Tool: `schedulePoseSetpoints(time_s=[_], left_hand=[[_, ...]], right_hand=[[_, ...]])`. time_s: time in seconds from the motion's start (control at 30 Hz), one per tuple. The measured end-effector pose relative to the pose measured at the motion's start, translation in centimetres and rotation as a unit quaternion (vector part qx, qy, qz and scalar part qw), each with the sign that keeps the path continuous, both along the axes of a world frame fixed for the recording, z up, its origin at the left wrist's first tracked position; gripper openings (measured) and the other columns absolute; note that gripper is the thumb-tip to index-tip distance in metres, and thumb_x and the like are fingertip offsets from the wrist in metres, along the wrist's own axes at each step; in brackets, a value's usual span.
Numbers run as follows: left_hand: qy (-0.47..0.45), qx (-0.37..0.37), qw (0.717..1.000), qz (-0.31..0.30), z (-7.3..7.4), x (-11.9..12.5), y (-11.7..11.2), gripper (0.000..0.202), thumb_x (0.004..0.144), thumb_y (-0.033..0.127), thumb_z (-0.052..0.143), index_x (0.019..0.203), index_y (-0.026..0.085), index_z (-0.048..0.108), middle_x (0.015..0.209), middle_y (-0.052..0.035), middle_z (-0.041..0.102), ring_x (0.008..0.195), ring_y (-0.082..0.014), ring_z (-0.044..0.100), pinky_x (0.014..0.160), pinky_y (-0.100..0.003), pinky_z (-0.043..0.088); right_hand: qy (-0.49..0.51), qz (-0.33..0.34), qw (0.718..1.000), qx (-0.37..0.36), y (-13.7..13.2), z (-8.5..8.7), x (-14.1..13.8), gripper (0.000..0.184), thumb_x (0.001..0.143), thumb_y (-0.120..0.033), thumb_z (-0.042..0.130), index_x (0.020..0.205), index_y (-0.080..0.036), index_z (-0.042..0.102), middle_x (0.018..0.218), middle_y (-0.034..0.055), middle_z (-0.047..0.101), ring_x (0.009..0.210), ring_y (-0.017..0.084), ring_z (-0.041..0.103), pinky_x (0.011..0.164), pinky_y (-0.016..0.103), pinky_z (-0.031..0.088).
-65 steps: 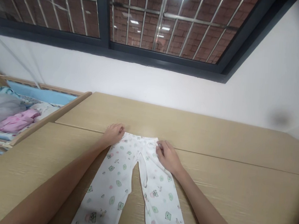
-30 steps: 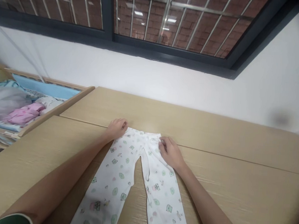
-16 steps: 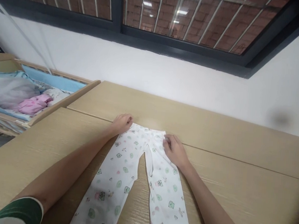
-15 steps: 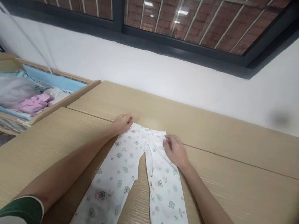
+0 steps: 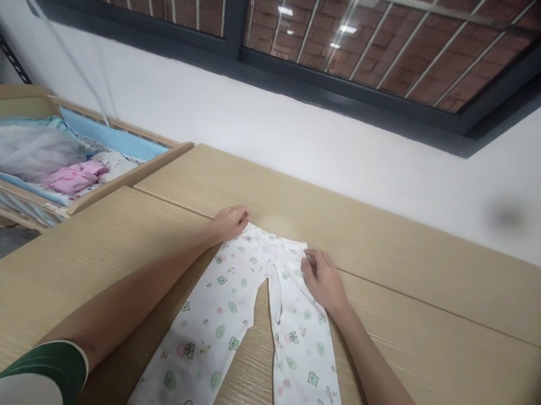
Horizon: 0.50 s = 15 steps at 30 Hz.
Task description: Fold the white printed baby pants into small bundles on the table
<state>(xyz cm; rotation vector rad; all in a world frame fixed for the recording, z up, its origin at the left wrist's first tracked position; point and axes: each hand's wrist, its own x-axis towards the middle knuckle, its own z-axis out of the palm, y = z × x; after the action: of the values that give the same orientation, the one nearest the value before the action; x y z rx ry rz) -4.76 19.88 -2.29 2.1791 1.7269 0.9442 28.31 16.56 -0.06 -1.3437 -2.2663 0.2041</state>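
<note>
A pair of small white trousers point(image 5: 232, 298) with green and pink animal prints lies flat, waistband away from me and legs towards me. My left hand point(image 5: 231, 223) is closed at the left corner of the waistband, its fingers curled over the fabric edge. At the right side, just below the waistband, my right hand point(image 5: 323, 279) pinches the cloth between thumb and fingers. The fingertips of both hands are partly hidden. A folded flap of fabric shows along the inner edge of the right leg, near the crotch.
The trousers rest on a wooden table point(image 5: 408, 351) with a seam running across it. A wooden crib point(image 5: 129, 178) with blue lining stands at the left, holding pink cloth point(image 5: 77, 176) and grey netting point(image 5: 30, 151). Behind is a white wall point(image 5: 302, 137) below a dark-framed window point(image 5: 350, 91).
The whole view has shifted slightly, so the table, crib and window sit a little further right. Both hands keep their places on the trousers, which look unchanged.
</note>
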Motion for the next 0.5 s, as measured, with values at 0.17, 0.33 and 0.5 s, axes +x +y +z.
schedulePoseSetpoints(time_s=[0.17, 0.33, 0.5], left_hand=[[-0.004, 0.002, 1.000, 0.003, 0.05, 0.06, -0.05, 0.014, 0.095, 0.027, 0.046, 0.097, 0.021, 0.059, 0.089, -0.0041, 0.066, 0.084, -0.0206, 0.061, 0.078, -0.033, 0.046], [-0.005, 0.001, 1.000, 0.001, -0.01, 0.09, -0.01, 0.015, 0.095, 0.026, 0.047, 0.097, 0.020, 0.060, 0.089, -0.0041, 0.066, 0.082, -0.0197, 0.061, 0.078, -0.033, 0.047], [-0.003, 0.000, 1.000, 0.002, -0.04, 0.03, 0.04, 0.014, 0.094, 0.026, 0.047, 0.095, 0.021, 0.061, 0.088, -0.0039, 0.066, 0.082, -0.0200, 0.061, 0.078, -0.033, 0.047]], right_hand=[[0.004, 0.004, 1.000, -0.003, 0.03, -0.07, 0.07, 0.029, 0.097, -0.033, 0.045, 0.114, -0.017, 0.060, 0.106, 0.0132, 0.068, 0.100, 0.028, 0.065, 0.090, 0.042, 0.050], [0.006, 0.002, 1.000, -0.008, 0.13, -0.25, 0.08, 0.028, 0.097, -0.034, 0.045, 0.114, -0.018, 0.060, 0.107, 0.0126, 0.068, 0.102, 0.028, 0.064, 0.093, 0.044, 0.050], [0.008, -0.004, 1.000, -0.016, 0.04, -0.27, 0.09, 0.029, 0.097, -0.035, 0.044, 0.114, -0.018, 0.060, 0.109, 0.0131, 0.067, 0.103, 0.028, 0.064, 0.093, 0.044, 0.050]])
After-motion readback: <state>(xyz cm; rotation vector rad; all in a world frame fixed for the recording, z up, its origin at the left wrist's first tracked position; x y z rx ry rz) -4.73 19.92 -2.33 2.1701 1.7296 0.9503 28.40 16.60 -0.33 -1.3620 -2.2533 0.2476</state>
